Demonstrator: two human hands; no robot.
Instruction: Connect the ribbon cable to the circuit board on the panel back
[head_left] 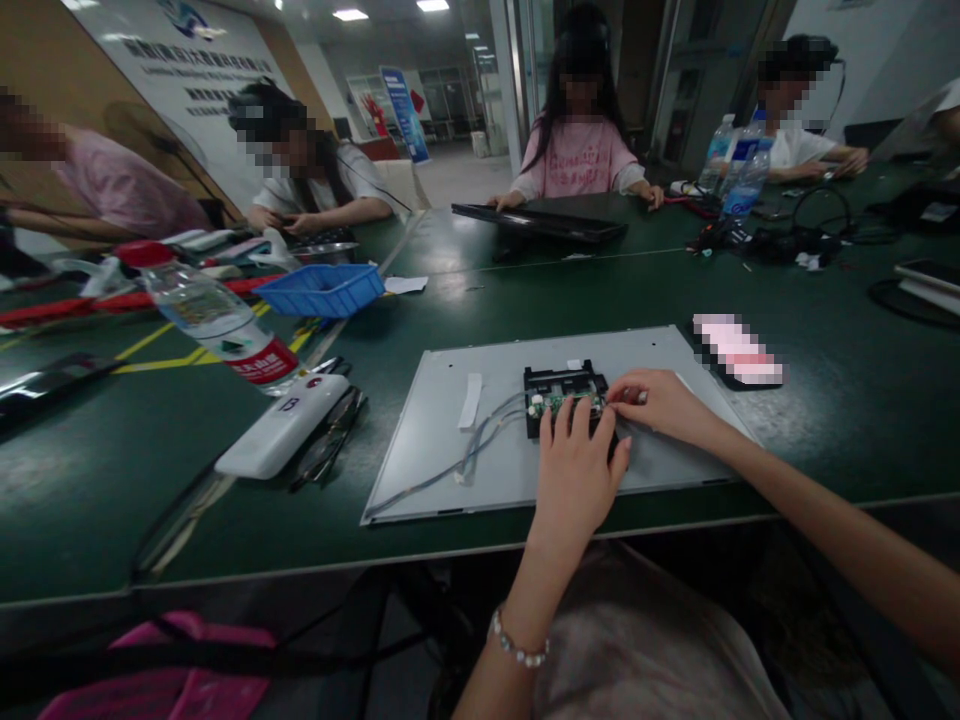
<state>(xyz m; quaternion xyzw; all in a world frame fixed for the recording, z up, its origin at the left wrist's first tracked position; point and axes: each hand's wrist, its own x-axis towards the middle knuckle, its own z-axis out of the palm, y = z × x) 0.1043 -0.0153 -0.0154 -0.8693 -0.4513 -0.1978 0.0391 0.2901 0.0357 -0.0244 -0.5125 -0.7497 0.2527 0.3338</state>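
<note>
A grey-white flat panel (420, 430) lies on the table in front of me. On its middle sits a black plastic housing (562, 380) with a small green circuit board (556, 401) in it. My left hand (576, 465) rests over the near side of the housing, fingers stretched and a little apart, touching the board area. At the housing's right end, my right hand (664, 405) has thumb and fingertips pinched together; whatever is between them is too small to make out. Thin grey-blue cables (480, 442) run from the housing to the panel's lower left corner. A white strip (470, 400) lies beside them.
Left of the panel are a white power bank (281, 430), glasses (330, 440), a water bottle (217, 320) and a blue tray (322, 290). A phone (739, 350) lies right. Across the green table, a person (581, 155) holds a dark panel (540, 222); other people sit nearby.
</note>
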